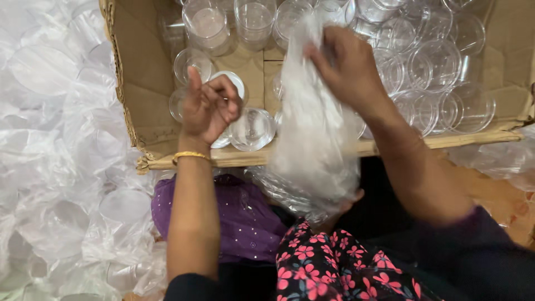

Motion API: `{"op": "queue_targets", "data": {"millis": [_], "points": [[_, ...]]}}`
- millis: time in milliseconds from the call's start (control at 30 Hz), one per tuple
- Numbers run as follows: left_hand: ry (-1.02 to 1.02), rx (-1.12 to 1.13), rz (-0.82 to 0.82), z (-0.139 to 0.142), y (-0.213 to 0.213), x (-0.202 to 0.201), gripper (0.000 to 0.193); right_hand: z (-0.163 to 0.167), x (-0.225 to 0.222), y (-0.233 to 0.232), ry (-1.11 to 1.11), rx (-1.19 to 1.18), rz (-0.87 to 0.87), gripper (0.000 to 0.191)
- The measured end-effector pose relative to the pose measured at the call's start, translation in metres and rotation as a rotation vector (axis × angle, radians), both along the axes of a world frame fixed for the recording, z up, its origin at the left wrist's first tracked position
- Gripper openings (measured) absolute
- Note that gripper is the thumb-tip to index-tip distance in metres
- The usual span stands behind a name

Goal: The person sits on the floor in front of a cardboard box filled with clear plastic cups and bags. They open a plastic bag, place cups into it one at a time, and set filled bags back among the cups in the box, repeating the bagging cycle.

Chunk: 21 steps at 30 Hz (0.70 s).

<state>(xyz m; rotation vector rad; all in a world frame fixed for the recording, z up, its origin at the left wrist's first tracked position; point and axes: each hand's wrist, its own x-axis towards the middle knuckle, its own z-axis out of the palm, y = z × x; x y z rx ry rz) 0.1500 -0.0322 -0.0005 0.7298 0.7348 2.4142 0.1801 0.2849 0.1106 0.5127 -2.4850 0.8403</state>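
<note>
Right hand (348, 67) grip pinching clear bag (315, 150), contents indistinct; left hand (209, 106) curled

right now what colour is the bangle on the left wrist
Gold, a thin bangle; the head view shows it.

- I could not see what was inside the plastic bag (315, 145); it was too cloudy.
- The cardboard box (134, 72) was cut off at the top edge.
- The right hand (348, 67) hid some clear cups (440, 67).
</note>
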Motion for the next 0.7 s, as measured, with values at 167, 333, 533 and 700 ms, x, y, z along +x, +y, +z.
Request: {"op": "queue_targets", "data": {"millis": [167,333,533,700], "points": [[0.071,-0.153,-0.271,-0.009,0.025,-0.004,0.116,-0.023,-0.063,-0.024,0.384,-0.055,-0.117,0.023],[0.087,-0.145,-0.356,-0.015,0.028,-0.007,0.119,-0.042,-0.080,-0.038,0.532,-0.024,-0.068,0.023],[-0.067,-0.451,0.523,-0.020,0.043,-0.013,0.089,-0.047,-0.086,-0.081,0.726,0.265,0.417,0.028],[0.034,-0.413,0.546,-0.015,0.050,-0.007,0.050,-0.050,-0.081,-0.096,0.238,0.135,0.479,0.029]]}}
